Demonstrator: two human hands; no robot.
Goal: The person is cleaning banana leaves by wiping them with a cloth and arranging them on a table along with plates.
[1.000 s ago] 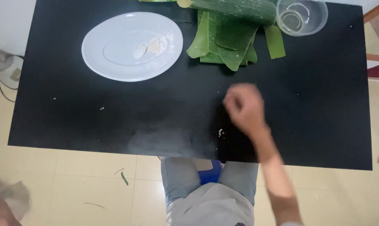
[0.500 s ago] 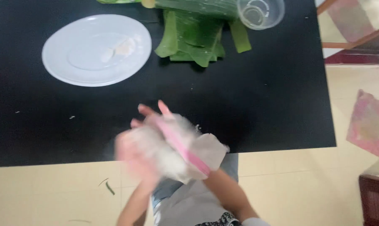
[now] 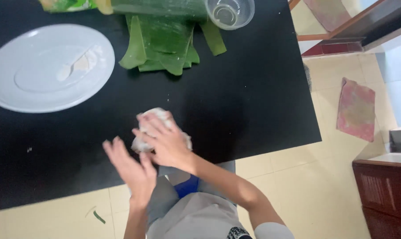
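My right hand (image 3: 167, 140) presses a crumpled pale cloth (image 3: 148, 124) onto the black table (image 3: 253, 97), near its front edge. My left hand (image 3: 129, 166) hovers just to the left of it with fingers spread and nothing in it. A white plate (image 3: 45, 71) with a little white paste lies at the far left. Cut green banana leaf pieces (image 3: 165, 44) lie at the back middle.
A clear plastic cup (image 3: 230, 12) stands at the back, right of the leaves. A green packet (image 3: 65, 4) lies at the back left. On the tiled floor to the right are a pink mat (image 3: 356, 108) and a dark wooden cabinet (image 3: 384, 194).
Both hands held the cloth up over the table edge half a second ago; now the right hand has it down on the table and the left hand has let go.
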